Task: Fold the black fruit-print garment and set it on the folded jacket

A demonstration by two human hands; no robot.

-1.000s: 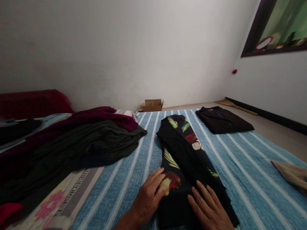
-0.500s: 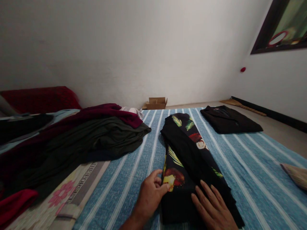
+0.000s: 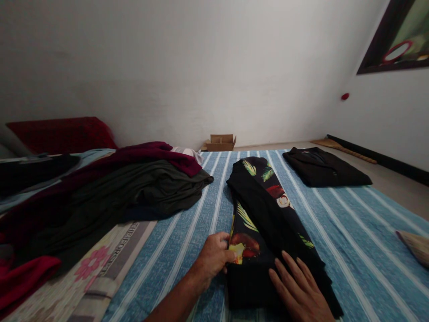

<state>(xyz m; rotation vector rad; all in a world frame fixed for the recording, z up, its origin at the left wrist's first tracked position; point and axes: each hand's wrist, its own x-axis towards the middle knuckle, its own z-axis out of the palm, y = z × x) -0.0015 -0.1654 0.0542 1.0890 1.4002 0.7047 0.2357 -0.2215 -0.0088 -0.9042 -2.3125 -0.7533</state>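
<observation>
A black long-sleeved garment with printed leaves and coconuts (image 3: 246,219) lies partly folded on a blue striped bedsheet (image 3: 181,250). One plain black sleeve runs lengthwise over its printed body. At the garment's left edge, beside the yellow print, my left hand (image 3: 214,257) pinches the fabric between thumb and fingers. My right hand (image 3: 301,286) rests flat on the lower right part, fingers stretched out over the black cloth.
Left of it, a heap of loose dark green clothes (image 3: 140,192) and a maroon garment (image 3: 157,154) covers a flowered cloth (image 3: 97,264). A folded black shirt (image 3: 325,166) lies at the far right. A cardboard box (image 3: 220,142) stands beyond the bed by the wall.
The view has shifted slightly, and more of my left forearm shows. My left hand has turned a little, its thumb still at the garment's edge. The right hand stays flat on the cloth.
</observation>
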